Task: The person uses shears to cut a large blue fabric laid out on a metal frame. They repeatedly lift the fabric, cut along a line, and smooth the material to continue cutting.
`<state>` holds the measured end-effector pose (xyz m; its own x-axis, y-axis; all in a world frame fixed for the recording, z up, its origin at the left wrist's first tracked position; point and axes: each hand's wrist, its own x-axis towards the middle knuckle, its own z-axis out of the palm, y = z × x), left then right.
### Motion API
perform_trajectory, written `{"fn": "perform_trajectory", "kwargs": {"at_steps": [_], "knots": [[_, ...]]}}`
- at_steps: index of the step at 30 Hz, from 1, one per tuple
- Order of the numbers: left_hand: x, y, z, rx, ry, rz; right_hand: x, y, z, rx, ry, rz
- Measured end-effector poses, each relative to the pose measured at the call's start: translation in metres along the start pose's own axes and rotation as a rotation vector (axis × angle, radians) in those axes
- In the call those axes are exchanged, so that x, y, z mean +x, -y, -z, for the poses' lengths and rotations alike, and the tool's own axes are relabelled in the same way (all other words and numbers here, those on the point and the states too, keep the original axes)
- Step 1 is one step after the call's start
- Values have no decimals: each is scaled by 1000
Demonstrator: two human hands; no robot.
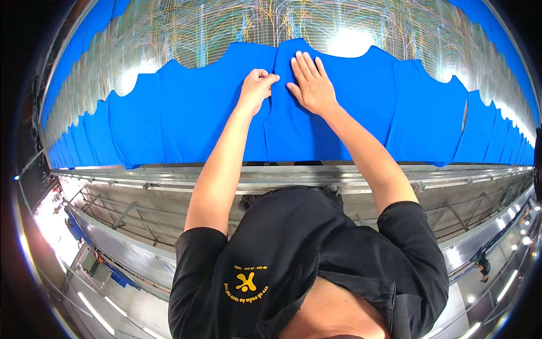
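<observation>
Bright blue cut fabric pieces [197, 118] lie side by side in a row along a long table, their curved edges facing away from me. My right hand [313, 85] rests flat on one blue piece [344, 113], fingers stretched out near its far edge. Close to the seam where this piece meets its left neighbour, my left hand [258, 90] is closed, thumb and forefinger pinched together pointing right. What lies between those fingertips, if anything, is too small to make out.
Beyond the fabric stretches a shiny table surface [220, 34] streaked with many coloured lines. A metal rail [361, 182] runs along the table's near edge. Behind me stands another long table [135, 243]. Far off to the right is another person [484, 265].
</observation>
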<state>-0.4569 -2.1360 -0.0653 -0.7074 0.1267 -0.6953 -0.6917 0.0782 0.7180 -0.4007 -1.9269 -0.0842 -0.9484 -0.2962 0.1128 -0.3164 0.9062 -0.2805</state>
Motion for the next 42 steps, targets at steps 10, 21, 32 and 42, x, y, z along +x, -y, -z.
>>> {"fn": "perform_trajectory", "kwargs": {"at_steps": [10,21,32,42], "knots": [[28,-19,-10,-254,-130,-300,2,23,-5,-78,82,-42],[-97,97,51,390,-318,-348,50,11,-19,-80,50,183],[-190,177,32,86,-164,-65,-101,80,2,11,143,188],[-197,186,34,340,-379,-239,-158,135,4,62,206,271]]}}
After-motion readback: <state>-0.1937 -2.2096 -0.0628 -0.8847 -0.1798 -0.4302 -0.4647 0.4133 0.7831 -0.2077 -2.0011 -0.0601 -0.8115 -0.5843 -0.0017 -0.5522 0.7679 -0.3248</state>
